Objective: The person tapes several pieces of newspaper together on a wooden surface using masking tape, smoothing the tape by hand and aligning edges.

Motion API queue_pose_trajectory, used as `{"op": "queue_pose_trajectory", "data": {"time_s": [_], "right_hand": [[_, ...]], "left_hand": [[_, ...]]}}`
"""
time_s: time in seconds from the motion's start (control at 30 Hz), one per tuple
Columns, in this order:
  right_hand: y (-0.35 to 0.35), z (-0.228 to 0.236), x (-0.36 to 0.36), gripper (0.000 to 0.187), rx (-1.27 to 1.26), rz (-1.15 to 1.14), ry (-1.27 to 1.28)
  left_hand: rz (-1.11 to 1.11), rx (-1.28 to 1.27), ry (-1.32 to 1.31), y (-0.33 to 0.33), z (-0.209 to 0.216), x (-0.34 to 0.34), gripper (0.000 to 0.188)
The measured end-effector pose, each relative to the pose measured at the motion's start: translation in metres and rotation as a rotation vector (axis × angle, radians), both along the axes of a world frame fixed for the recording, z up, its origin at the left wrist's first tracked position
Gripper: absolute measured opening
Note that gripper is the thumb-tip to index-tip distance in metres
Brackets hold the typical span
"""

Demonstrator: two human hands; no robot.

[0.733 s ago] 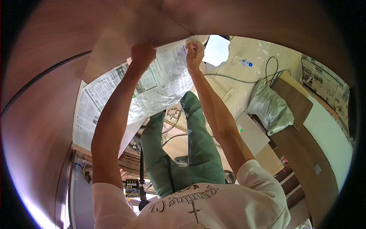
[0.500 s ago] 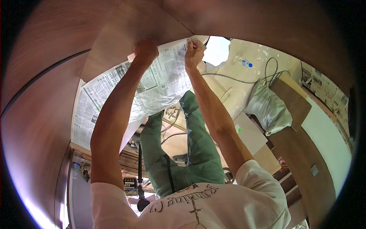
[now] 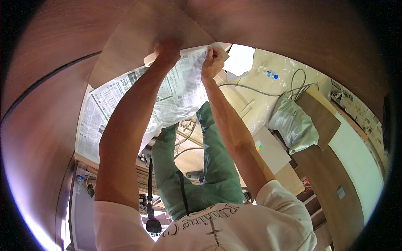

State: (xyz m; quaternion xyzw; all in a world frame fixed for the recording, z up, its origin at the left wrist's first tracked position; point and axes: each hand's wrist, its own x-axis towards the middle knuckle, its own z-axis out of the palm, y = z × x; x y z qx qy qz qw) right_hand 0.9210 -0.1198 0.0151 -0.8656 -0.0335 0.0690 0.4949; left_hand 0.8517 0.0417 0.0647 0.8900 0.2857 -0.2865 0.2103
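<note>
A printed newspaper sheet (image 3: 188, 88) hangs along the lower edge of a brown wood panel (image 3: 138, 46), its bottom edge loose. My left hand (image 3: 168, 51) is closed against the panel at the sheet's top edge. A beige roll of tape (image 3: 149, 60) sticks out from the left side of that hand; the fingers around it are partly hidden. At the sheet's upper right corner, my right hand (image 3: 213, 63) pinches the edge between thumb and fingers. More newspaper (image 3: 90, 131) covers the area left of my left forearm.
Brown panels curve overhead and at the left. Below right lie a pale filled sack (image 3: 295, 123), a grey cable (image 3: 268, 93), a plastic bottle (image 3: 272, 74) and brown boards (image 3: 320, 167). A black rod-like tool (image 3: 150, 188) stands beside my legs.
My left hand has shifted slightly right along the sheet's top edge, and the tape roll has moved with it and shows more. My right hand stays at the corner.
</note>
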Motion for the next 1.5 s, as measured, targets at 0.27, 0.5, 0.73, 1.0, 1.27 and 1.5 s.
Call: {"op": "queue_pose_trajectory", "data": {"time_s": [0.27,0.5,0.73,1.0,1.27,1.5], "right_hand": [[0.011,0.001,-0.010,0.020,-0.046,-0.052,-0.037],[0.002,0.001,-0.002,0.019,-0.134,0.082,0.048],[-0.024,0.014,-0.007,0.032,-0.298,0.571,-0.472],[-0.047,0.003,0.004,0.063,-0.723,0.893,-0.422],[-0.005,-0.004,-0.065,0.071,-0.749,1.199,-0.486],[-0.001,0.002,-0.077,0.075,-0.597,1.179,-0.472]], "left_hand": [[0.044,0.065,0.032,-0.004,-0.018,0.001,0.020],[0.075,0.149,0.012,-0.008,-0.035,-0.004,0.021],[0.078,0.103,-0.041,-0.009,-0.037,-0.012,0.029],[0.114,0.135,-0.113,-0.023,-0.071,-0.009,0.024],[0.109,-0.016,-0.009,0.000,-0.043,-0.014,0.036],[0.104,-0.292,-0.287,0.061,0.037,-0.174,0.046]]}}
